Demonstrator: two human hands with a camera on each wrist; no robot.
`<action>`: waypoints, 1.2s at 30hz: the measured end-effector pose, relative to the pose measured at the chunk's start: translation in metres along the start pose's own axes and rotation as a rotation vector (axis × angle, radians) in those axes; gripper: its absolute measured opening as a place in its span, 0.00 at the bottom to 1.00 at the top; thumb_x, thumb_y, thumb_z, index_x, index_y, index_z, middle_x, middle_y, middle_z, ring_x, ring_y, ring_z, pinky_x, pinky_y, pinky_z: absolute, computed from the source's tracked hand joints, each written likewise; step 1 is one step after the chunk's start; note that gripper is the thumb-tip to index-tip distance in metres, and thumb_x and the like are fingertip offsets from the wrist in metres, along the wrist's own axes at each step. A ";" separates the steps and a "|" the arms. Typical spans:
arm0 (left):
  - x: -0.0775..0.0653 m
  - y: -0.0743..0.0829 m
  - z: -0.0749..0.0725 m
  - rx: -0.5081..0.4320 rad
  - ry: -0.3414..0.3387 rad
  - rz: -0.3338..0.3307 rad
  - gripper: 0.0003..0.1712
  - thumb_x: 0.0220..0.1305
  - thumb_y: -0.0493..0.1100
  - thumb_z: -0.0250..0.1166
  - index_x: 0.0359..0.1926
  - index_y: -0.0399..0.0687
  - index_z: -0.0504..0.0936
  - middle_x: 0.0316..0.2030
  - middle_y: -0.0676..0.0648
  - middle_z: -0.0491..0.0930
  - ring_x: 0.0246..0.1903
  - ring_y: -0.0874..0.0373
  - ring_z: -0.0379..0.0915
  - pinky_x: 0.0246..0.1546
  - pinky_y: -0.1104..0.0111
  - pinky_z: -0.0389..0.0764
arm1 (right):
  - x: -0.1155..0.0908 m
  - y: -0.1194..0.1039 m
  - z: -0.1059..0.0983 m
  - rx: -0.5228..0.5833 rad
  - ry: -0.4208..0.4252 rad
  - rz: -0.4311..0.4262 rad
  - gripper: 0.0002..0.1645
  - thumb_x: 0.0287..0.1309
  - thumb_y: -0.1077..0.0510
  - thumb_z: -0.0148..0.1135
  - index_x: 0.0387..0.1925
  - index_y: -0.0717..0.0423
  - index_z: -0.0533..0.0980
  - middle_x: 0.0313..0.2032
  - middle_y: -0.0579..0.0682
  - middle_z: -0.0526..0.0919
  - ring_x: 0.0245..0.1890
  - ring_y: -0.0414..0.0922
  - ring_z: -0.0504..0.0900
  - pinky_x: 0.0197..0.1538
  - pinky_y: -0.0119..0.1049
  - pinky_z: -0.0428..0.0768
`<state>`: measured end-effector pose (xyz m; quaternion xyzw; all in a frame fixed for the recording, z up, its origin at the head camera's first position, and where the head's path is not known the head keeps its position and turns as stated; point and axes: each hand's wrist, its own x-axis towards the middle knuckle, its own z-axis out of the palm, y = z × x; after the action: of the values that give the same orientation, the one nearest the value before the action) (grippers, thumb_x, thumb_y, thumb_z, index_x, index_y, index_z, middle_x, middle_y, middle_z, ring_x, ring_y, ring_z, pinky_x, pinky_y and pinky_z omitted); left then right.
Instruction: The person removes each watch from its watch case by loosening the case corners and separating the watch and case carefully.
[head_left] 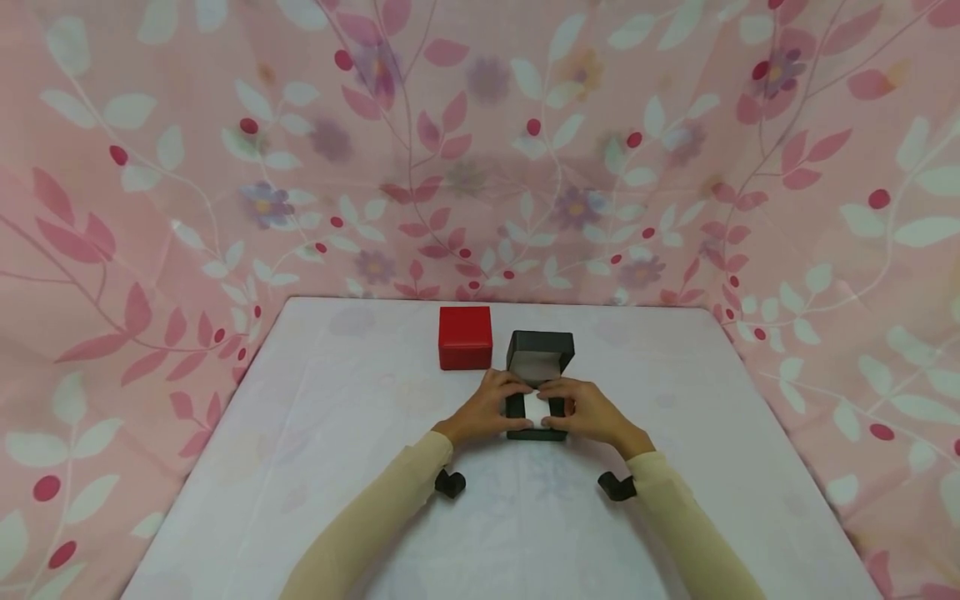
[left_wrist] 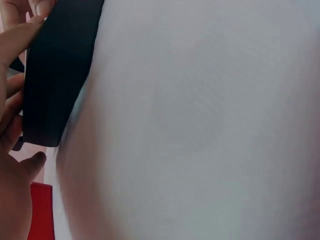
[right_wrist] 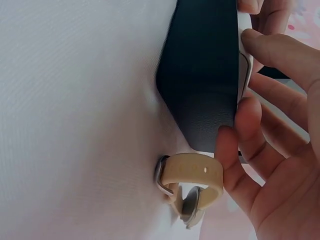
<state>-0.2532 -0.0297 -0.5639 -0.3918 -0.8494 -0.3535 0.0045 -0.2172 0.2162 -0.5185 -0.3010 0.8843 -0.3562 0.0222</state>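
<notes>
A black box [head_left: 536,435] stands with its lid [head_left: 542,342] raised at the back. In its base sits a white cushion [head_left: 536,408]. From the left side, my left hand [head_left: 486,408] pinches the cushion between thumb and fingers. My right hand [head_left: 596,412] does the same from the right, its thumb [right_wrist: 260,44] at the cushion's near edge. A wristwatch with a beige strap [right_wrist: 192,169] stands beside the box in the right wrist view, against my little finger. In the head view the right hand hides this watch.
A closed red box [head_left: 465,339] stands behind and left of the black one. White cloth [head_left: 345,467] covers the table, with pink floral fabric [head_left: 480,150] hanging around its back and sides. Small black devices [head_left: 450,483] are worn at both wrists.
</notes>
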 end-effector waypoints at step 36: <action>-0.005 -0.091 -0.115 -0.275 0.193 -0.401 0.68 0.41 0.49 0.82 0.77 0.52 0.47 0.73 0.48 0.50 0.72 0.51 0.48 0.66 0.57 0.62 | -0.018 0.003 -0.018 0.039 0.230 -0.067 0.20 0.52 0.58 0.74 0.48 0.57 0.82 0.43 0.52 0.84 0.27 0.40 0.78 0.30 0.34 0.80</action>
<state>-0.3418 -0.1422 -0.5335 -0.1771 -0.8496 -0.4954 -0.0379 -0.2091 0.2387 -0.5102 -0.2870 0.8634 -0.4060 -0.0856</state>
